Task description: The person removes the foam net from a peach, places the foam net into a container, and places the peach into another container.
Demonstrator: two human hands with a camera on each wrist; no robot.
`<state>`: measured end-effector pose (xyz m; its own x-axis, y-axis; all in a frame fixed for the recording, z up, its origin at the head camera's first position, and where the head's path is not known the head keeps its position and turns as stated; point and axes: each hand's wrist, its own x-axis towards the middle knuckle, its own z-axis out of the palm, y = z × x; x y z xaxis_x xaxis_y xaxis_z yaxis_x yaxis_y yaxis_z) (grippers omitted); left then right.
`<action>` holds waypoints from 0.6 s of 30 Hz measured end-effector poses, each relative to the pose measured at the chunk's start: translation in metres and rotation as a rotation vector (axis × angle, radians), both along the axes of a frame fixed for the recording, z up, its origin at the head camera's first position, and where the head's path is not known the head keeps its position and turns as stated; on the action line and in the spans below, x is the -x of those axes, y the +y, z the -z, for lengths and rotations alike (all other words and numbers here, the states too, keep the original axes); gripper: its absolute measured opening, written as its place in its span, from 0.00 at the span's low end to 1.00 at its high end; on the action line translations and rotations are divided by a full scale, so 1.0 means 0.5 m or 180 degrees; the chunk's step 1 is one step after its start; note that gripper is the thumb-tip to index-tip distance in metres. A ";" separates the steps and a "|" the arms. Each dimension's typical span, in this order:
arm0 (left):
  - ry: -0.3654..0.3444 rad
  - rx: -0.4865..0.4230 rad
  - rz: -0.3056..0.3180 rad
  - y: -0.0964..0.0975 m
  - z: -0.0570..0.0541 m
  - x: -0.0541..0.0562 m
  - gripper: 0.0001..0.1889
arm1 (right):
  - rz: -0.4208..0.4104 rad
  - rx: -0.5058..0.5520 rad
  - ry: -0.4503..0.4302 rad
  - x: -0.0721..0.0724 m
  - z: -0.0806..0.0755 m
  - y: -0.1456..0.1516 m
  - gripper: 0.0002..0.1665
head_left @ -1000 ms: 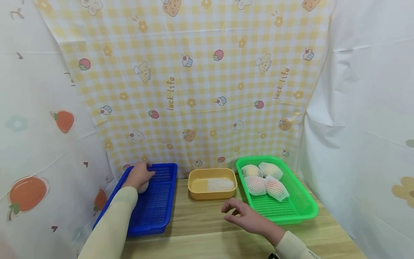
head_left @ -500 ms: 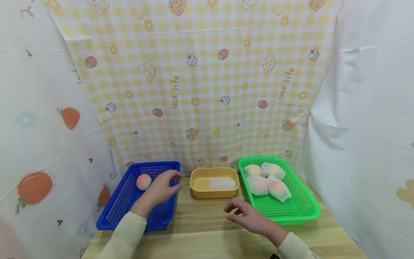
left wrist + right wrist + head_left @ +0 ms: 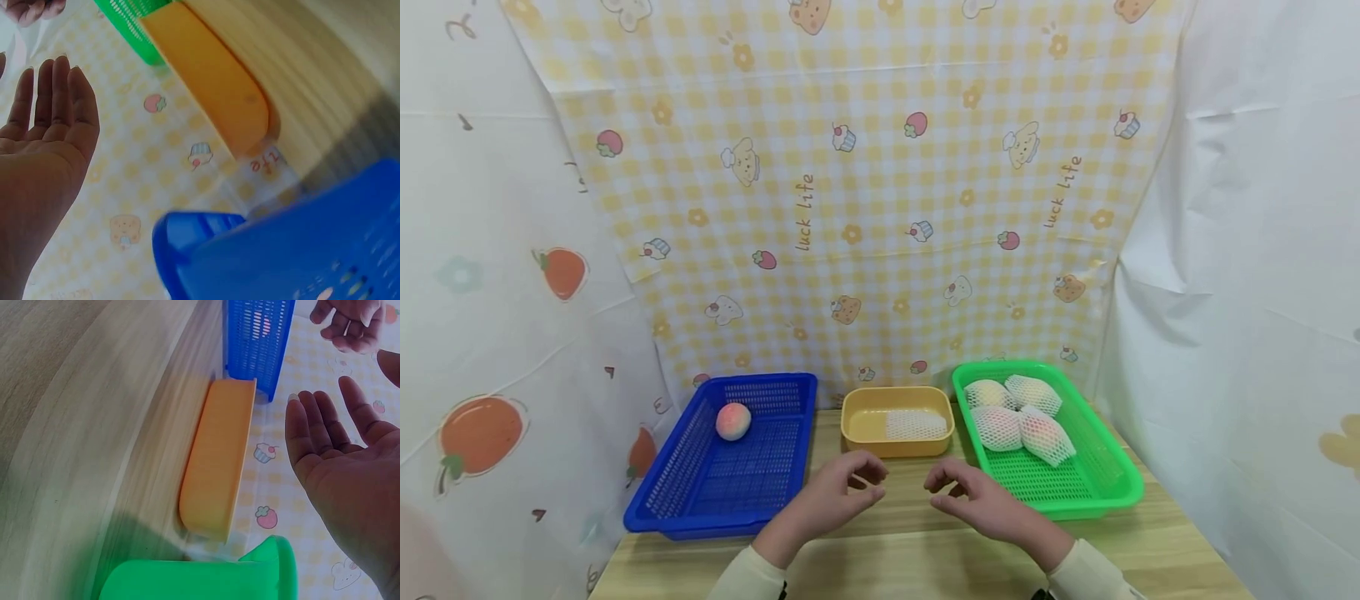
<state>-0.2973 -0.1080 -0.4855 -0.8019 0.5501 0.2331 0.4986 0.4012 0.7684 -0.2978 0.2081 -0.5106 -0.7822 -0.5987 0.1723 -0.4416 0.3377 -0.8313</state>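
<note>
My left hand (image 3: 841,493) hovers in front of the yellow tub (image 3: 859,450), right of the blue basket (image 3: 730,527), its fingers loosely bent around nothing. Facing it across a small gap, my right hand (image 3: 977,502) is held beside the near left corner of the green basket (image 3: 1075,510), also holding nothing. Both wrist views show relaxed fingers and bare palms. One pink and white peach (image 3: 733,422) lies toward the back of the blue basket. White foam net sleeves (image 3: 916,426) lie flat in the tub's right half.
Several net-wrapped fruits (image 3: 998,428) fill the back left of the green basket. All three containers stand on a wooden table (image 3: 880,546). Behind them hangs a yellow checked cloth (image 3: 880,183), with white sheets (image 3: 1225,292) at both sides.
My left hand has left the peach in the blue basket and moved right and nearer, to face my right hand. The right hand has stayed about where it was.
</note>
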 end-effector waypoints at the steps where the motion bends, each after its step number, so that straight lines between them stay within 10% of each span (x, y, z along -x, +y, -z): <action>1: -0.0026 -0.0018 0.0009 0.004 0.004 -0.001 0.08 | -0.0004 0.0006 0.0004 0.000 0.000 0.001 0.07; 18: 0.0109 0.0136 0.0070 0.045 0.007 0.009 0.08 | 0.0149 0.0060 0.0018 -0.009 -0.019 0.022 0.08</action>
